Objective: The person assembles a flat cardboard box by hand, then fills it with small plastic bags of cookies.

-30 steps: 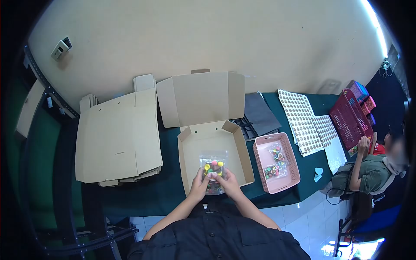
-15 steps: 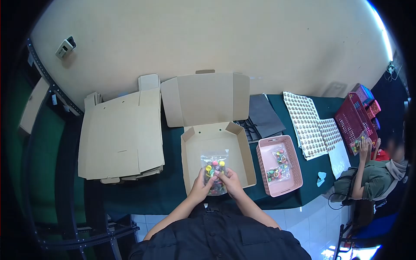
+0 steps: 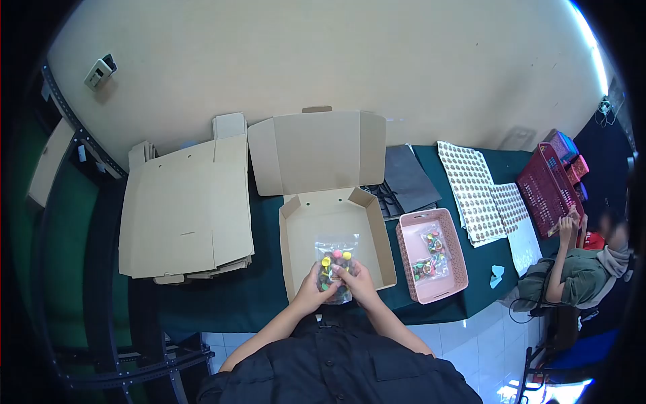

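Note:
A clear plastic bag [image 3: 346,246] of colourful round pieces, some yellow, pink and green, is held upright over the front part of an open cardboard box [image 3: 323,204]. My left hand [image 3: 311,288] grips the bag's left side, its fingers closed on it. On the right side my right hand [image 3: 359,283] holds the same bag, with the thumb across its front. The box's lid [image 3: 321,151] stands raised at the back. Beside the box, to the right, a pink basket [image 3: 441,294] contains similar filled bags [image 3: 431,266].
Flattened cardboard boxes [image 3: 185,215] are stacked at left. Dark paper bags [image 3: 410,182] lie behind the basket. Sticker sheets [image 3: 473,192], a crumpled blue piece [image 3: 496,276] and a maroon basket [image 3: 548,182] are at right, where another person [image 3: 582,276] sits.
Both hands still hold the bag, whose pieces have shifted slightly. The camera view has moved a little. At right, the other person's hands and the item in them have changed position.

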Tool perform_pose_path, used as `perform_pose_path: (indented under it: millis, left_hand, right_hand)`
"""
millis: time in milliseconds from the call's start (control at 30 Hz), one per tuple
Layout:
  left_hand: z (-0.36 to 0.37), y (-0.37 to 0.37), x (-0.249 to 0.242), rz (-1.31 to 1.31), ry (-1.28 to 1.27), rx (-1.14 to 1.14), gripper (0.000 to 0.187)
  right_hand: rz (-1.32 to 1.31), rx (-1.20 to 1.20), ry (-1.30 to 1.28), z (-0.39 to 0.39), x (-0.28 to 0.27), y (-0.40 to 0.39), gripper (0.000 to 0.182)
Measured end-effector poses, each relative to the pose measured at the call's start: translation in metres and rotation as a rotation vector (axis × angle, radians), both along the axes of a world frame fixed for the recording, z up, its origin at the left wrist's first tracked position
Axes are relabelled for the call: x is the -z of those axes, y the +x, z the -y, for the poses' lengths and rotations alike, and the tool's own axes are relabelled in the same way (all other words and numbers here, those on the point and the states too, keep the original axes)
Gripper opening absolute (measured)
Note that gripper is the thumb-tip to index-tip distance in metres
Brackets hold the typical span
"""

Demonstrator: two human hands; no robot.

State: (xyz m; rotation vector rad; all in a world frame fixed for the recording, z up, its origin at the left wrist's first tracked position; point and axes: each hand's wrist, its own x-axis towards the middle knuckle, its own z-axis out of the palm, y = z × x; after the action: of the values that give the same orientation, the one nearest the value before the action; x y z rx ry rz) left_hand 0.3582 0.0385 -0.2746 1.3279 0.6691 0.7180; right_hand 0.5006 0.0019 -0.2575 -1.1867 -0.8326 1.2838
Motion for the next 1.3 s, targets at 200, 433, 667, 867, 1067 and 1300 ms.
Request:
perform_pose_path:
  millis: [200, 433, 667, 867, 1067, 1300]
  left_hand:
    - [0.005, 0.007, -0.001, 0.121, 0.017, -0.142, 0.041]
    - [0.002, 0.002, 0.014, 0.175, -0.081, -0.214, 0.034]
    - [0.002, -0.005, 0.004, 0.029, -0.001, 0.022, 0.035]
    - [-0.007, 0.005, 0.012, 0.087, 0.104, -0.194, 0.023]
    - [-0.022, -0.012, -0.022, 0.016, 0.094, -0.096, 0.009]
    - [-0.03, -0.036, -0.068, -0.062, 0.271, 0.194, 0.019]
  right_hand:
    - [-0.167, 0.025, -0.024, 0.001, -0.009, -0.001, 0.03]
    - [-0.157, -0.065, 0.053, 0.004, 0.013, -0.004, 0.036]
    - [0.034, 0.177, 0.107, 0.0, 0.007, 0.027, 0.031]
    - [0.531, 0.154, 0.235, 0.004, -0.002, 0.021, 0.01]
    - [0.619, 0.153, 0.204, 0.008, -0.017, 0.022, 0.009]
    - [0.385, -0.068, 0.246, 0.015, -0.038, 0.033, 0.016]
